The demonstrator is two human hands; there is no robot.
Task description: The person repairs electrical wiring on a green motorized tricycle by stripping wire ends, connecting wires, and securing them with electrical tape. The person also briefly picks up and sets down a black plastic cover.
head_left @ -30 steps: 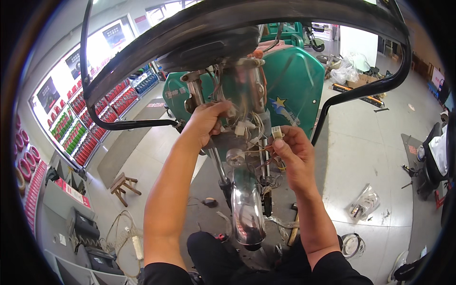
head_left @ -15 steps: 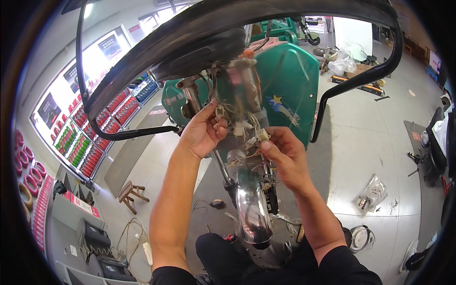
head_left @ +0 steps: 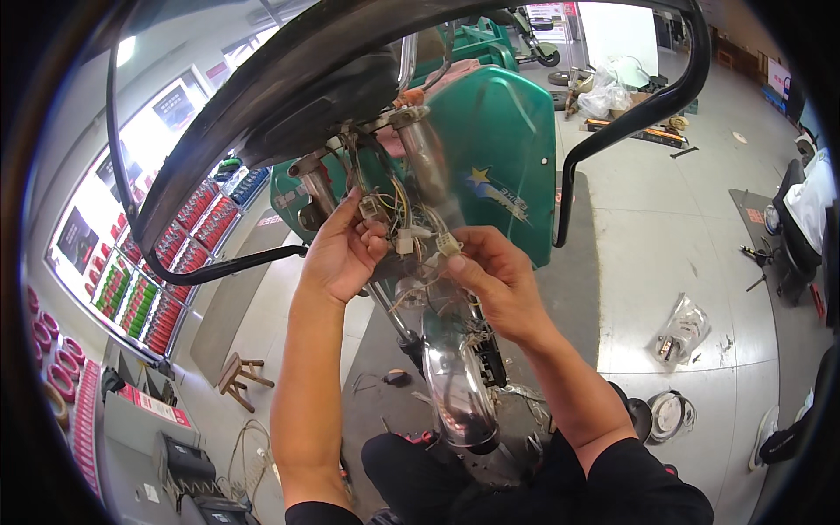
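Note:
My left hand (head_left: 339, 249) pinches a pale wire connector (head_left: 371, 207) between thumb and fingers. My right hand (head_left: 497, 278) is closed on another off-white wire connector (head_left: 449, 244), with wires running up from it. Between the hands hangs a third white connector (head_left: 405, 242) among the loose, multicoloured wires (head_left: 401, 201). The wires come down from under the vehicle's black front housing (head_left: 315, 105), between two metal fork tubes, of which the right one (head_left: 423, 153) is thicker. Below the hands sits a shiny chrome front fender (head_left: 455, 376).
A black tube frame (head_left: 573, 184) curves around the front. Behind the forks stands a green body panel (head_left: 503, 149) with a star decal. A wooden stool (head_left: 241, 378), a plastic bag of parts (head_left: 681, 332) and a round part (head_left: 672, 415) are on the floor. Shelves of red and green bottles (head_left: 179, 262) line the left.
The view has shifted, so the vehicle and both hands appear further left. Each hand keeps hold of its connector, and the wires between them show more plainly.

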